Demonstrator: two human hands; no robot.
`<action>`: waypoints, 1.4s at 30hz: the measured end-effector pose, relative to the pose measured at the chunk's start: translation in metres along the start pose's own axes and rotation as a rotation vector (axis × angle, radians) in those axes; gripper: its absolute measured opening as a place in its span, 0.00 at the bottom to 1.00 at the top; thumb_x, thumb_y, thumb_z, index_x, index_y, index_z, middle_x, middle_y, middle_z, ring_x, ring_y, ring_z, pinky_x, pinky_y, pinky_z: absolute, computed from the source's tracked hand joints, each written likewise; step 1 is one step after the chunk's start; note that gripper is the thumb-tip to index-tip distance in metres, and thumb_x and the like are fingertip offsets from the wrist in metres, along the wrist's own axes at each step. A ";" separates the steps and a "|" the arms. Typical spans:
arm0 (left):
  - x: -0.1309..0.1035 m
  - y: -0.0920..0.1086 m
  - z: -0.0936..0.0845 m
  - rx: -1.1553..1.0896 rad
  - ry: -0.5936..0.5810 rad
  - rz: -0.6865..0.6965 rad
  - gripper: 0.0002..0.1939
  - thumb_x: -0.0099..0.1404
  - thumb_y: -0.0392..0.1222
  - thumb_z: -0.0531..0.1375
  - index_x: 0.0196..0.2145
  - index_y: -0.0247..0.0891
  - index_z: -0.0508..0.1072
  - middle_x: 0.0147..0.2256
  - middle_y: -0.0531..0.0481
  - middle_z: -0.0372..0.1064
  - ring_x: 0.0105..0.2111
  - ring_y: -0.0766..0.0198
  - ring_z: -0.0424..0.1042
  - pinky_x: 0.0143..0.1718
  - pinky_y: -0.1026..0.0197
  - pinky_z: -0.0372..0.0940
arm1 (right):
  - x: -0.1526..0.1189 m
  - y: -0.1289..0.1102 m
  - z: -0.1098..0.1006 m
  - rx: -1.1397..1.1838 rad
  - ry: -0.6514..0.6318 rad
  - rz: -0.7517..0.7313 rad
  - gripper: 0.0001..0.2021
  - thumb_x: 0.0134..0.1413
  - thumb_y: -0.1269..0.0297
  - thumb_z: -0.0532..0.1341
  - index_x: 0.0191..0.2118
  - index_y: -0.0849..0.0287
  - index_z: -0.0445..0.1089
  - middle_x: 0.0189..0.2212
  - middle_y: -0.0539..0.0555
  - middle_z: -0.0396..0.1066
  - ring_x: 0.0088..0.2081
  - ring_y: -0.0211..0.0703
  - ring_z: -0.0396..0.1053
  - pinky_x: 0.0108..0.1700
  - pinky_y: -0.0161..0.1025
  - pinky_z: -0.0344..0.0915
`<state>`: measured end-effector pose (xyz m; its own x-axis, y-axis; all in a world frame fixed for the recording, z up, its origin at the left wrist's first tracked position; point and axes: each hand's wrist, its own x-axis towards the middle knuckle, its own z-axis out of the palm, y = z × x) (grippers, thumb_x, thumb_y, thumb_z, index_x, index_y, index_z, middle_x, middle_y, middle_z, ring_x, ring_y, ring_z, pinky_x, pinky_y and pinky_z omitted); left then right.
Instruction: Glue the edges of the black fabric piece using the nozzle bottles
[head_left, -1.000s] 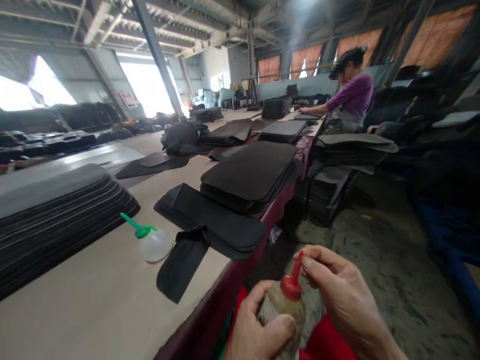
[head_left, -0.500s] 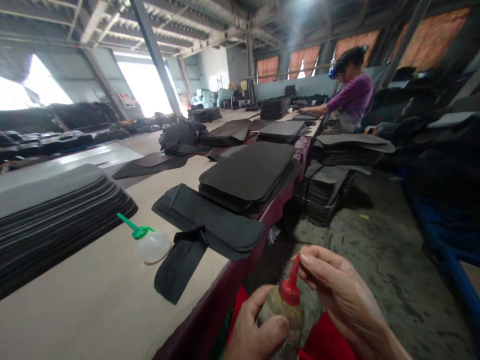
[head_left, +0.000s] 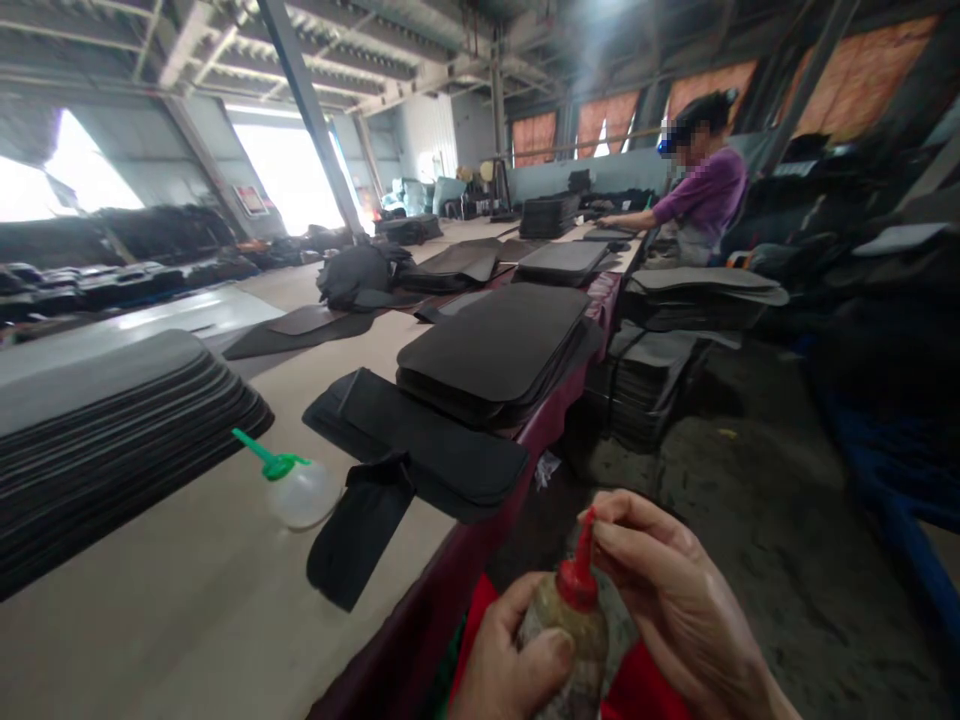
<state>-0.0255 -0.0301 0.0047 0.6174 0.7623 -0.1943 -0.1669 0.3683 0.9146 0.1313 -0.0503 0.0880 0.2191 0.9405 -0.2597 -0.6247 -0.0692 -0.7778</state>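
Note:
My left hand is wrapped round a stained, yellowish squeeze bottle with a red nozzle cap, held upright over my lap. The fingers of my right hand pinch at the tip of that red nozzle; whether something small sits between the fingertips cannot be seen. On the table to the left stands a round white squeeze bottle with a green spout. Beside it lie dark folded fabric pieces, and a narrow dark strip rests across their near edge.
A tall stack of dark sheets fills the table's left side. Dark panels are piled farther along the table. Bundled stacks stand on the floor to the right. A co-worker in a purple top works at the far end.
The bottle's red nozzle and my right fingers on it have shifted very slightly left. The grip of both hands looks the same.

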 end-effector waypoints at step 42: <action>0.005 -0.011 -0.004 -0.171 -0.121 0.046 0.34 0.52 0.64 0.68 0.45 0.32 0.77 0.31 0.46 0.71 0.30 0.62 0.68 0.36 0.60 0.61 | -0.001 0.005 0.003 0.131 -0.050 0.073 0.15 0.38 0.66 0.74 0.31 0.59 0.68 0.31 0.48 0.65 0.26 0.30 0.57 0.27 0.28 0.60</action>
<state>-0.0231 -0.0282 -0.0081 0.6920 0.7149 -0.1002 -0.3188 0.4271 0.8462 0.1256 -0.0507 0.0859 0.1341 0.9503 -0.2810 -0.7306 -0.0968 -0.6759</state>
